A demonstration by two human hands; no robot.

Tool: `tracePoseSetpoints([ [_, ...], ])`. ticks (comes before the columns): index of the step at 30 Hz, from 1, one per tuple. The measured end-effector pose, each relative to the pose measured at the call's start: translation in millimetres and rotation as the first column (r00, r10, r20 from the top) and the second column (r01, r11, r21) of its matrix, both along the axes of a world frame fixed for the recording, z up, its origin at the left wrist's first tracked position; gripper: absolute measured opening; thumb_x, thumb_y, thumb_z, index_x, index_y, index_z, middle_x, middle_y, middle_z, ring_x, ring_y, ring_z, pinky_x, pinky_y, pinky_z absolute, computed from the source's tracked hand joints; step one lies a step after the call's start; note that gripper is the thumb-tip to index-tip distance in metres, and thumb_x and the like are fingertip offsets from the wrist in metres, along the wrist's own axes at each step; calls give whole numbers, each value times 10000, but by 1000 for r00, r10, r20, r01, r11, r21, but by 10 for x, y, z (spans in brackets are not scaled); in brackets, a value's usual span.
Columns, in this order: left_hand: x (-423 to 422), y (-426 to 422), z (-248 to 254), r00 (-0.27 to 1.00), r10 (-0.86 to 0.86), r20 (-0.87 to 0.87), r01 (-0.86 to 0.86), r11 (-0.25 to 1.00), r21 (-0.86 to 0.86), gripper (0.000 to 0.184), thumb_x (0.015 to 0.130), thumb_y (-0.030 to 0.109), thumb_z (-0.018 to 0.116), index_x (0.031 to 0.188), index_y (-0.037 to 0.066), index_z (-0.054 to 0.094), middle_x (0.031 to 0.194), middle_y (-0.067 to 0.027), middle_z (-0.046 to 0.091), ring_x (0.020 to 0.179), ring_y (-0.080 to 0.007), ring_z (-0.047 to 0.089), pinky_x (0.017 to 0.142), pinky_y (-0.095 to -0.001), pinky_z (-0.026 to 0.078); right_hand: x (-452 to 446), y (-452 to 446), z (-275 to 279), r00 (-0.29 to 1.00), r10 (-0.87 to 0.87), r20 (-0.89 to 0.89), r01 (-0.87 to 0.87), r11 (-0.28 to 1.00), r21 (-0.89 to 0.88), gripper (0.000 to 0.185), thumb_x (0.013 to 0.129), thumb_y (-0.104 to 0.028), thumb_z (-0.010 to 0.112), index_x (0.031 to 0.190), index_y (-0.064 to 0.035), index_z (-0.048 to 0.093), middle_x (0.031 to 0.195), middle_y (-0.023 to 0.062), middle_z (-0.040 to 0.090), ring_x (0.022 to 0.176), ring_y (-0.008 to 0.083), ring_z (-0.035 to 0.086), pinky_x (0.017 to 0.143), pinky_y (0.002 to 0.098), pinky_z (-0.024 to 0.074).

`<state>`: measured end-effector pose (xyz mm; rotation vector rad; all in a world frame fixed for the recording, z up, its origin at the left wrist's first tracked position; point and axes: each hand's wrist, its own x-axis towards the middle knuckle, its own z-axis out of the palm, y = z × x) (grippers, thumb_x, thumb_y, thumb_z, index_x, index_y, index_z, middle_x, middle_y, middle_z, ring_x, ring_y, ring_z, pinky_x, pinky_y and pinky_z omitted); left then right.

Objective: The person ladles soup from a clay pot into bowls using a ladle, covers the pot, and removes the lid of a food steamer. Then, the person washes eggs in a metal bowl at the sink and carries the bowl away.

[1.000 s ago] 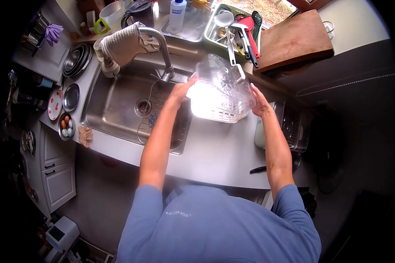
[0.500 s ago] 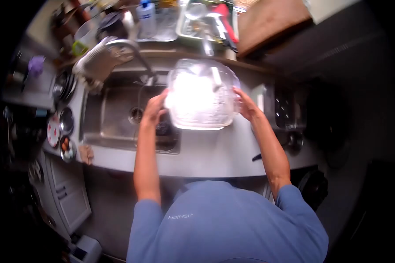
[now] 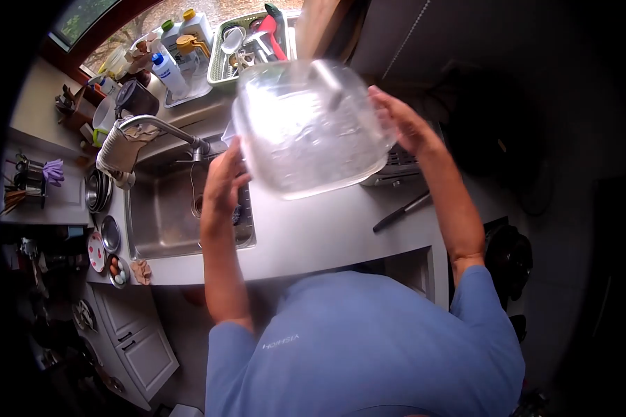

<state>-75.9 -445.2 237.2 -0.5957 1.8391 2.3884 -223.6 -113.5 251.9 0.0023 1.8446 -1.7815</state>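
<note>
A clear plastic lid or shallow bin [image 3: 313, 135], blurred by motion, is held above the counter; I cannot make out which it is. My left hand [image 3: 224, 177] grips its left side, the fingers partly hidden at the edge. On the opposite side my right hand [image 3: 405, 121] is closed around the rim, also blurred. Bright window light reflects off the plastic, and it is tilted. Below and to the right, a black-handled knife [image 3: 401, 212] lies on the white counter [image 3: 313, 240].
To the left is a steel sink [image 3: 163, 208] with a curved faucet [image 3: 153, 124]. Behind stand bottles [image 3: 170, 75] and a green utensil basket [image 3: 222, 69]. A bowl of eggs [image 3: 118, 270] sits at the left counter edge.
The view has swung, showing the window and more of the knife. The clear plastic piece looks larger and more tilted, still between both hands, and sits farther right of the sink.
</note>
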Motion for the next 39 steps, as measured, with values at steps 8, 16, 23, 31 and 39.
tracePoseSetpoints([
  [8, -880, 1346, -234, 940, -341, -7, 339, 932, 129, 770, 828, 638, 627, 1298, 34, 550, 1253, -129, 580, 1114, -278, 534, 941, -420, 422, -377, 1655, 77, 995, -101, 23, 103, 987, -123, 596, 905, -535, 587, 1255, -52, 595, 1246, 84, 598, 1182, 197, 507, 1049, 333, 365],
  [16, -1122, 1866, -439, 943, -329, 44, 317, 932, 175, 794, 818, 575, 680, 1403, 76, 484, 1522, -118, 343, 1418, -287, 247, 1059, -469, 364, -523, 2093, -240, 993, -103, 60, 111, 983, -146, 598, 902, -553, 584, 1245, -64, 605, 1237, 57, 605, 1179, 184, 504, 1047, 338, 353],
  [23, -1195, 1869, -446, 950, -311, 34, 307, 947, 92, 884, 793, 636, 672, 1404, 33, 461, 1506, -185, 332, 1388, -320, 301, 1045, -474, 382, -721, 2065, -362, 992, -91, 86, 105, 981, -163, 581, 910, -542, 581, 1234, -62, 616, 1193, 48, 628, 1128, 177, 539, 1024, 323, 373],
  [31, -1262, 1946, -643, 998, -65, 21, 68, 934, -351, 806, 803, 521, 726, 1341, -36, 504, 1407, -253, 454, 1290, -340, 461, 1061, -397, 394, -650, 2067, -293, 986, -157, -53, 149, 979, -142, 479, 950, -383, 586, 1267, -24, 586, 1238, 66, 614, 1159, 174, 538, 1032, 307, 383],
  [39, -1328, 1976, -637, 835, -160, -526, -36, 939, -343, 328, 882, 56, 642, 1209, 27, 649, 1234, -80, 529, 1120, -191, 575, 958, -288, 469, -547, 1940, -133, 918, -332, -218, 261, 918, -300, 405, 924, -159, 633, 1276, 28, 564, 1200, 94, 636, 1134, 175, 576, 1002, 278, 425],
])
